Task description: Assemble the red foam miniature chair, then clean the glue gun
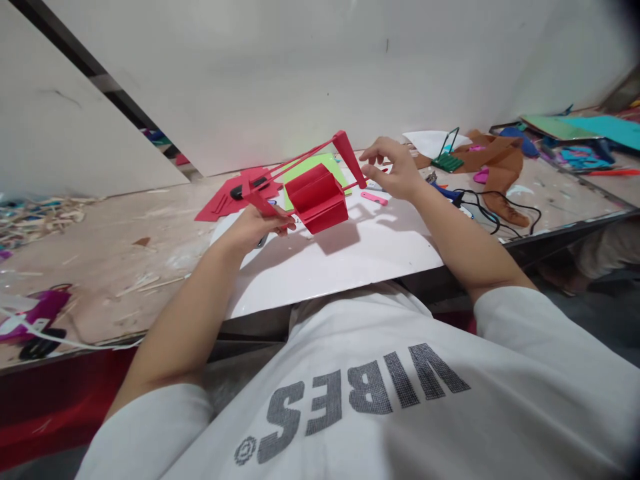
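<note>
A red craft model, apparently of paper or card, is held up over a white board. It has a folded box-like body in the middle, thin rods along the top and a flat upright strip at each end. My left hand grips its left end, fingers closed round the lower part. At the opposite end, my right hand has its thumb and fingers apart beside the right strip. Whether its fingertips touch the strip I cannot tell.
Behind the model lie red sheets, a lime-green sheet and a pink cutter. A blue-handled tool with a black cord and brown scraps are on the right. Wood sticks and a purple glue gun lie left. A wall stands behind.
</note>
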Demonstrator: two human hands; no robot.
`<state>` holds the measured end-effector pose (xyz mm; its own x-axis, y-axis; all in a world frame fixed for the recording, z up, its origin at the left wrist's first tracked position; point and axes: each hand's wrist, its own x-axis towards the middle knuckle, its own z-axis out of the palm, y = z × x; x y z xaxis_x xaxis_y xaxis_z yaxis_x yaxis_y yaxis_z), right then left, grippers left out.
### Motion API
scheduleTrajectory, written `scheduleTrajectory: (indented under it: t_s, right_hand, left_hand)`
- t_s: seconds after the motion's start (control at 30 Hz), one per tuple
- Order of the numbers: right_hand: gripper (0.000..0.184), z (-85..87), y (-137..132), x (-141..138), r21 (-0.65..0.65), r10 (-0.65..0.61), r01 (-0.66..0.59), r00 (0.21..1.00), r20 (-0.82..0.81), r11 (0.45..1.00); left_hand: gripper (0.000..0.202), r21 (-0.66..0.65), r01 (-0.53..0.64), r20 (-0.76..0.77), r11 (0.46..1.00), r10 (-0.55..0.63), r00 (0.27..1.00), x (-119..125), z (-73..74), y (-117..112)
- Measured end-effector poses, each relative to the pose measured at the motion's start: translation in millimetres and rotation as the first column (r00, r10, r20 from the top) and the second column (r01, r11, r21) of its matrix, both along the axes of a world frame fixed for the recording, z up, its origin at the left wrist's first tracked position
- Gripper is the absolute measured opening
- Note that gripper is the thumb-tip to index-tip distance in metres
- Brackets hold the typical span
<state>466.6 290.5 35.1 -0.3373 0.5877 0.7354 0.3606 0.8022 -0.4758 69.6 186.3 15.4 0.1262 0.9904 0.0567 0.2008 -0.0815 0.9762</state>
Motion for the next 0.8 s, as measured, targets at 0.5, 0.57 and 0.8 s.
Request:
scheduleTrajectory:
  t_s: [0.5,0.57,0.8]
  right_hand:
    - [0.077,-16.3,10,-16,-0.409,0.239,-0.363,0.916,-0.323,0.838]
    - [0.076,-17.8,11,-17,-0.406,0.248,-0.384,0.904,-0.348,0.829]
    - [0.073,-11.4,10,-7,-0.487,0.272,-0.381,0.92,-0.281,0.786]
  left_hand:
    - [0.053,-0.006,0.077,-0.016,0.997,-0.077,0.997,0,-2.1,-3]
    - [0.064,0.001,0.086,-0.005,0.996,-0.086,0.996,-1,-4.2,-1]
    - [0.046,0.057,0.103,-0.056,0.993,-0.1,0.993,5,-2.7,-1]
